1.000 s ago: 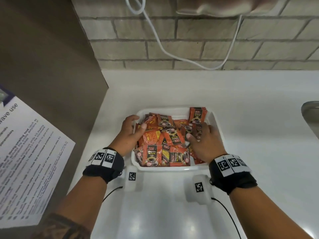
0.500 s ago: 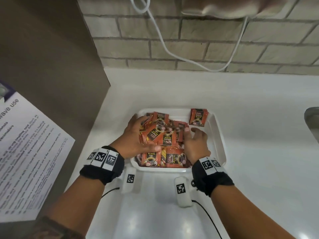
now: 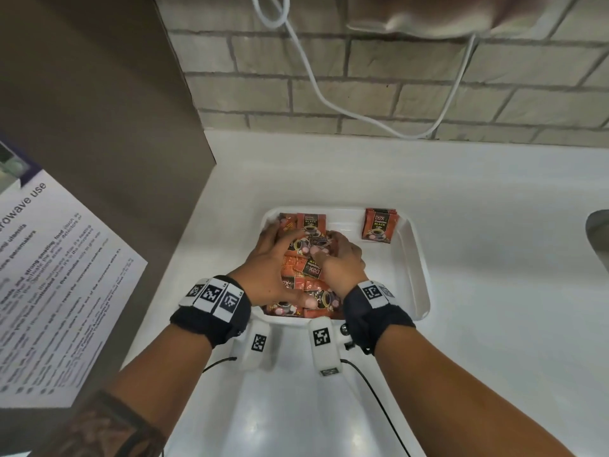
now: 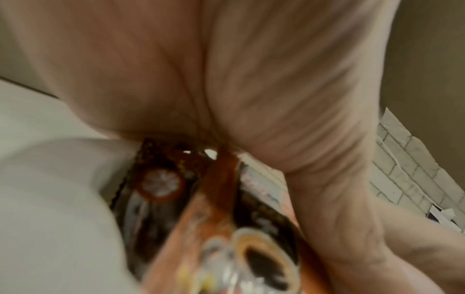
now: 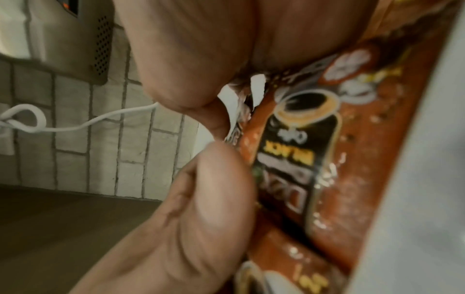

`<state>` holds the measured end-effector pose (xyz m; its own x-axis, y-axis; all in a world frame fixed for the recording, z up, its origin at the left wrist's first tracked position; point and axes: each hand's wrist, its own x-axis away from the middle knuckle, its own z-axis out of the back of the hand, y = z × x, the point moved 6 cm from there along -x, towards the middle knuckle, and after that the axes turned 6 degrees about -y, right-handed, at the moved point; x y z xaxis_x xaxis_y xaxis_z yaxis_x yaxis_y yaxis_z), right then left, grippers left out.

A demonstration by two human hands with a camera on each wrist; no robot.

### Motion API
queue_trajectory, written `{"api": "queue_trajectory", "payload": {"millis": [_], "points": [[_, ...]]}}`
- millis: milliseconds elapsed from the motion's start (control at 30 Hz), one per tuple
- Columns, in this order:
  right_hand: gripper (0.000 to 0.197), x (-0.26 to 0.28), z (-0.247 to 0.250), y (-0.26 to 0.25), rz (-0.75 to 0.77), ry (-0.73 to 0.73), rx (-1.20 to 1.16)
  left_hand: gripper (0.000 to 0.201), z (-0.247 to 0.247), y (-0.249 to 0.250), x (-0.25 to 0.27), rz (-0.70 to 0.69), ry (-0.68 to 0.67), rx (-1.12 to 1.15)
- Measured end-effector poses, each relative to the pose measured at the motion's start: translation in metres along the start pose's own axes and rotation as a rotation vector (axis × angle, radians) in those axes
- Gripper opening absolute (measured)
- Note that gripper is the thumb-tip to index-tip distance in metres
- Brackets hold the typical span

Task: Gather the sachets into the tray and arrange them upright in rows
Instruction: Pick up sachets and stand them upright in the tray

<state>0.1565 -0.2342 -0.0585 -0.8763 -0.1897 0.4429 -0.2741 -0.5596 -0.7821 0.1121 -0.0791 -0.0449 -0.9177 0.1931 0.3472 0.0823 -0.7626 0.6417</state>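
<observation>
A white tray (image 3: 419, 258) sits on the counter. A loose pile of orange coffee sachets (image 3: 304, 270) fills its left half. A small stack of sachets (image 3: 379, 224) stands apart in the far right corner. My left hand (image 3: 275, 260) wraps the pile's left side, fingers at the far end and thumb at the near end. My right hand (image 3: 337, 258) curls over the pile from the right. The left wrist view shows my palm (image 4: 226, 79) over blurred sachets (image 4: 201, 228). In the right wrist view my thumb and fingers (image 5: 216, 127) close on a sachet (image 5: 302, 159).
A brown cabinet side (image 3: 99, 110) with a printed notice (image 3: 49, 291) stands at the left. Behind is a brick wall with a hanging white cable (image 3: 329, 100) and an appliance (image 3: 428, 14) above. A sink edge (image 3: 598, 235) shows at the right of the white counter (image 3: 494, 209).
Both hands have drawn together, the right one moving left. The pile is squeezed into the tray's left half and the right half now shows bare.
</observation>
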Motion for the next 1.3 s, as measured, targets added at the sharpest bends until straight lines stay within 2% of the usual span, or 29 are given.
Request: {"api": "queue_trajectory", "payload": {"millis": [133,233,367,433,533,567,700,900,1000,1167,1300], "points": [[0.072,-0.009,-0.013,0.001,-0.001,-0.041,-0.137,0.117,0.001,-0.004,0.0,-0.027,-0.012,0.008],[0.071,-0.025,-0.023,0.011,0.035,-0.065,-0.089,0.109,0.001,-0.005,-0.002,-0.021,-0.007,-0.014],[0.083,-0.038,-0.031,0.02,0.045,-0.131,-0.022,0.101,0.001,-0.003,-0.002,-0.005,-0.016,-0.027],[0.076,-0.033,-0.025,0.015,0.054,-0.15,-0.016,0.1,0.002,-0.001,0.0,-0.01,-0.015,-0.028],[0.049,0.004,-0.001,-0.018,0.082,-0.134,-0.055,0.104,0.007,0.004,0.005,-0.01,-0.004,-0.011],[0.046,0.006,0.004,-0.018,0.078,-0.128,-0.07,0.105,0.008,0.006,0.006,-0.008,-0.004,-0.014],[0.055,0.006,0.007,-0.011,0.054,-0.112,-0.082,0.103,0.011,0.011,0.007,-0.005,0.01,-0.03],[0.048,0.005,0.002,-0.011,0.061,-0.07,-0.032,0.11,0.017,0.019,-0.002,0.042,0.056,-0.026],[0.043,0.007,-0.003,-0.019,0.123,-0.108,0.006,0.12,0.011,0.021,-0.005,0.072,0.035,-0.123],[0.05,0.01,-0.006,-0.022,0.169,-0.177,-0.021,0.116,0.006,0.021,-0.005,0.111,0.005,-0.21],[0.033,0.005,0.005,-0.013,0.13,-0.103,-0.046,0.107,0.008,0.022,-0.003,0.128,0.018,-0.249]]}}
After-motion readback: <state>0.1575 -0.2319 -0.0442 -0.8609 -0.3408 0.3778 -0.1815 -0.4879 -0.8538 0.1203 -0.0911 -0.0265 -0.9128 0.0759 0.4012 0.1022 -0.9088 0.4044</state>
